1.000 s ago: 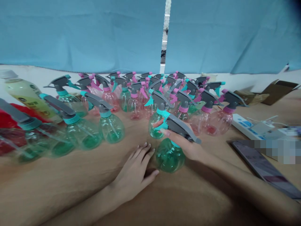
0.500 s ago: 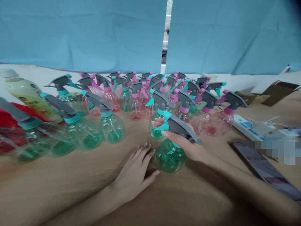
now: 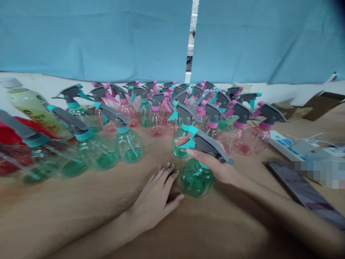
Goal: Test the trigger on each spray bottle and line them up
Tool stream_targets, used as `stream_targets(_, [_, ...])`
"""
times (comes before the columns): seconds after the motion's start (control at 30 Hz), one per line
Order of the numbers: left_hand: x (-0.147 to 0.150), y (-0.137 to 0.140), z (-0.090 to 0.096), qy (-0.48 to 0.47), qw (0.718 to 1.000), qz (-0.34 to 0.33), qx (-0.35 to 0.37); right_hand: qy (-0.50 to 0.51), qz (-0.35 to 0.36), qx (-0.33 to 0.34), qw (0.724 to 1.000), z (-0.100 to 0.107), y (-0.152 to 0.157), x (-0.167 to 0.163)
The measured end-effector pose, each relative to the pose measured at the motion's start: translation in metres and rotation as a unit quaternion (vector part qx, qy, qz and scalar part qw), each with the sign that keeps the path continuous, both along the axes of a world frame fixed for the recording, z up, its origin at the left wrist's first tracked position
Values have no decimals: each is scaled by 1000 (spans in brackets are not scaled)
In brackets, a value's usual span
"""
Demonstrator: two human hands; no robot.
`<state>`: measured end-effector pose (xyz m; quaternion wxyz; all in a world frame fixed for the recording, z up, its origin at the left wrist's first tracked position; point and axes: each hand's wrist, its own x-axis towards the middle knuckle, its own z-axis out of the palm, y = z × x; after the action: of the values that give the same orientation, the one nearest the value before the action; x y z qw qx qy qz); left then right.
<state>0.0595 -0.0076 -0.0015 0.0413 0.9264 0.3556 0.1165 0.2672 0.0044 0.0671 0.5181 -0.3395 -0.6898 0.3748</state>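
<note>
My right hand (image 3: 215,163) is closed around the neck of a green spray bottle (image 3: 198,180), below its grey and turquoise trigger head. The bottle looks upright, and part of its neck is hidden by my fingers. Palm down on the wooden table (image 3: 107,216), my left hand (image 3: 157,198) lies with its fingers stretched out, just left of that bottle and holding nothing. Right behind the held bottle stands another green spray bottle (image 3: 181,142). One more green spray bottle (image 3: 130,145) is beyond my left fingertips.
Several pink spray bottles (image 3: 257,136) and green ones crowd the back of the table. At the left are a drink bottle (image 3: 35,104) and a red item (image 3: 16,131). To the right lie a phone (image 3: 304,194), a power strip (image 3: 285,145) and a brown box (image 3: 323,104). A blue cloth (image 3: 107,39) hangs behind.
The view has shifted very slightly. Both hands and the held spray bottle keep the same positions on the table.
</note>
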Motion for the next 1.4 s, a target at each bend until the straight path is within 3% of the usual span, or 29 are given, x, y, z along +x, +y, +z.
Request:
stream_targets(0.4, [0,0,1,-2,1000,-1,4,-26,0,24,999,-1,4,2])
stream_targets(1.07, [0,0,1,-1,1000,1,6,-49,-46,-5,998,-4,3,3])
stream_targets(1.4, [0,0,-1,-7,1000,1,8,-25,10,5,1000,2,-1,2])
